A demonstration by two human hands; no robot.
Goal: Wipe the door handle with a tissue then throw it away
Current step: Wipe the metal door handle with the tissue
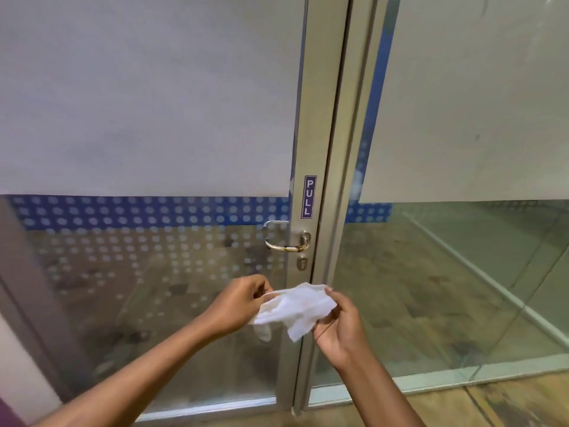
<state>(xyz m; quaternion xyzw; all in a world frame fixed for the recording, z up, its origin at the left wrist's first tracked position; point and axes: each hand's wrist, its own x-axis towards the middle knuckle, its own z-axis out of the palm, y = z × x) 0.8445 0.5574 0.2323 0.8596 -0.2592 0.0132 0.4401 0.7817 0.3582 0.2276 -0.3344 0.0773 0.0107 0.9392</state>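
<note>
A metal lever door handle [284, 245] is mounted on the aluminium stile of a glass door, just under a purple PULL sticker [310, 196]. A keyhole sits right below the handle. A crumpled white tissue [294, 309] is stretched between both hands, a short way below the handle and apart from it. My left hand [238, 303] pinches the tissue's left end. My right hand [337, 322] grips its right side from beneath.
The glass door [154, 149] has a frosted upper panel and a blue dotted band. To the right stands a fixed glass panel [462, 272] in a metal frame [354, 149]. Speckled flooring shows through the glass and at the bottom right.
</note>
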